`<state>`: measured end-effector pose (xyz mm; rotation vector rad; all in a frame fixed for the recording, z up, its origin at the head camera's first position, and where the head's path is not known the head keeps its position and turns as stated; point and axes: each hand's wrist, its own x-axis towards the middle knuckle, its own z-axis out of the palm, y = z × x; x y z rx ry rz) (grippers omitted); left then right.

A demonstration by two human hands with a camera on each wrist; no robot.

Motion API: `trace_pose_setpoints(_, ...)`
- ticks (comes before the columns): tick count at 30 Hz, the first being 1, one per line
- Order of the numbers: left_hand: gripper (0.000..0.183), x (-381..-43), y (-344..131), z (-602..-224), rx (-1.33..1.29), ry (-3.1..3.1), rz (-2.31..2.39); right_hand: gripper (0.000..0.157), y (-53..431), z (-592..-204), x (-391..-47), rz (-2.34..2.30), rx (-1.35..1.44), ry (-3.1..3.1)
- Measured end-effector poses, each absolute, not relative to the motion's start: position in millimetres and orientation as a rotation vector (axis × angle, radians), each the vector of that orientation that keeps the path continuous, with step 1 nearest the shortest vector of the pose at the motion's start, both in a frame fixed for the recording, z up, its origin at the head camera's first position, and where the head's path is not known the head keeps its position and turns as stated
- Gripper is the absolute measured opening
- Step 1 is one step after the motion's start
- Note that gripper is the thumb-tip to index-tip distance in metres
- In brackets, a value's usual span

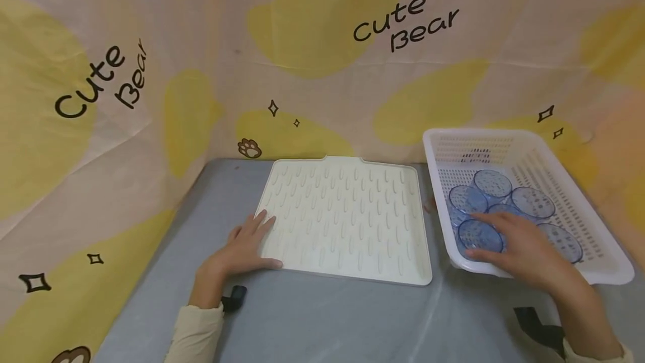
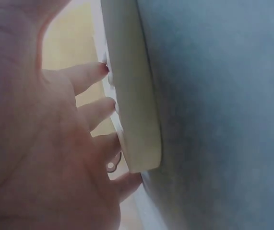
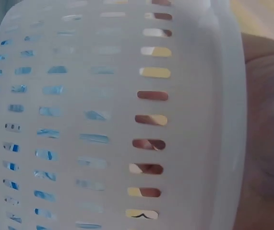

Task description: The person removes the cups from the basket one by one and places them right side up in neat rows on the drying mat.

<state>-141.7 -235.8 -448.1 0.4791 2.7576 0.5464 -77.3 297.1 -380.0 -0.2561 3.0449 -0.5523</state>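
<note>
Blue cups (image 1: pixel 492 184) are sitting in white basket (image 1: pixel 569 200), right of cream tray (image 1: pixel 347 223). Your right hand (image 1: pixel 526 245) is straddling one, thumb and forefinger parted; grip can't be told, basket wall partly masking fingers in wrist view. Your empty left hand (image 1: pixel 242 248) is touching tray's left edge, fingers spread.

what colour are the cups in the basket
The cups are see-through blue, clearest in the head view.

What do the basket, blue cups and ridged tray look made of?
White basket: likely moulded plastic, smooth; thin slotted walls, rounded rim.
Blue cups: see-through, glossy, tinted; glass or clear plastic, can't tell which.
Ridged tray: off-white, fairly matte, probably plastic, maybe silicone; ridges look moulded in.
</note>
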Motion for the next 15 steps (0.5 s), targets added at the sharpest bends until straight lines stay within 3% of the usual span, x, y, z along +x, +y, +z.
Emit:
trace_pose_setpoints(7, 0.125, -141.9, -238.1, -451.4, 0.479, 2.718, 0.552, 0.092, 302.2, -381.1, -79.8, -0.524, -0.175, 3.056)
trace_pose_setpoints(15, 0.125, -141.8, -236.8, -446.4, 0.491, 2.715, 0.565, 0.101, 300.8, -378.8, -84.4, -0.485, -0.083, 3.050)
